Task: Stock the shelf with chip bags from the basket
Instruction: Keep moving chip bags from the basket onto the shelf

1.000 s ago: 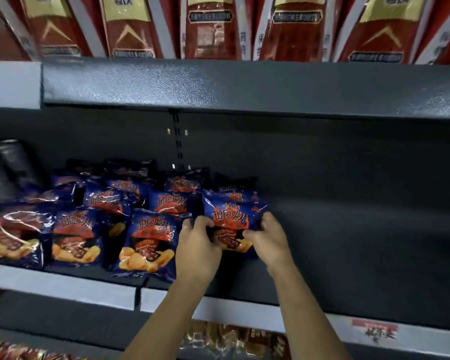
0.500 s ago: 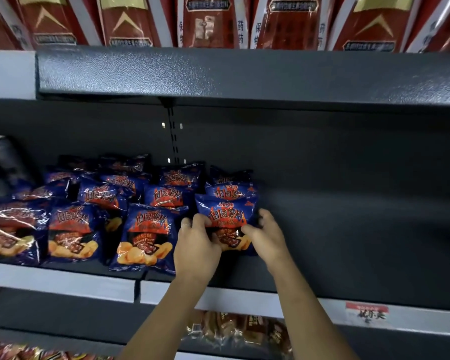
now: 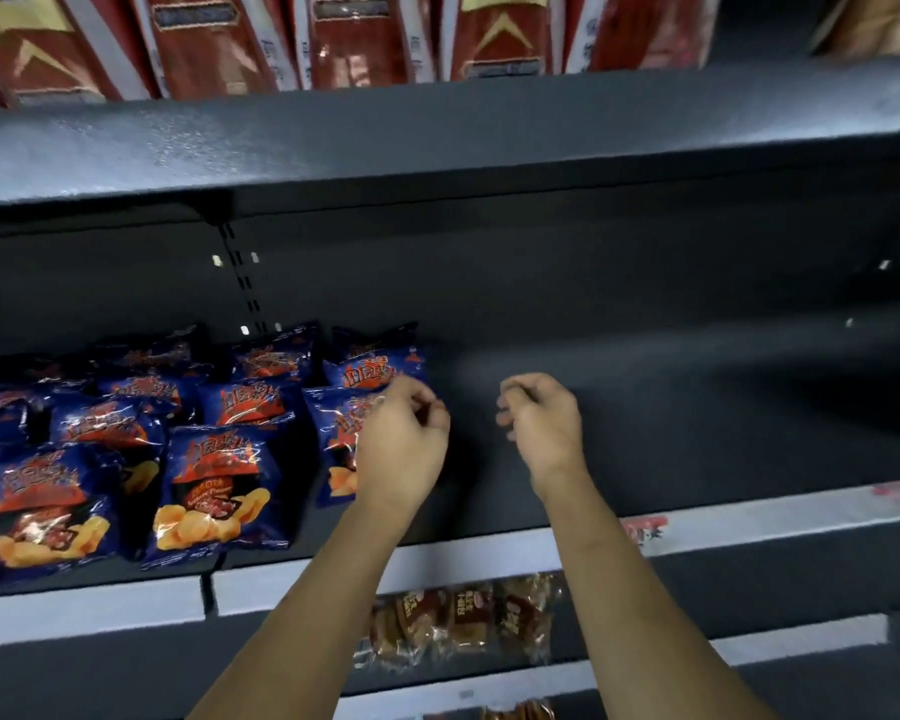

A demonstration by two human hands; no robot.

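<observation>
While nothing is held by the left grip (image 3: 401, 439) or the right grip (image 3: 541, 428), both loosely curled at mid-frame, the front chip bag (image 3: 333, 433) just behind the left one could be clipped and toppled off the shelf (image 3: 723, 449); the basket is not seen.

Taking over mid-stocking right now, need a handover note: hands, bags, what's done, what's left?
Left hand: loosely curled, holds nothing, in front of the rightmost chip bag.
Right hand: loosely curled, holds nothing, over the bare part of the shelf.
Chip bags: in rows on the shelf's left part.
Done: left part stocked.
Left: the right part is bare. The basket is not in view, so the remaining count is unknown.
</observation>
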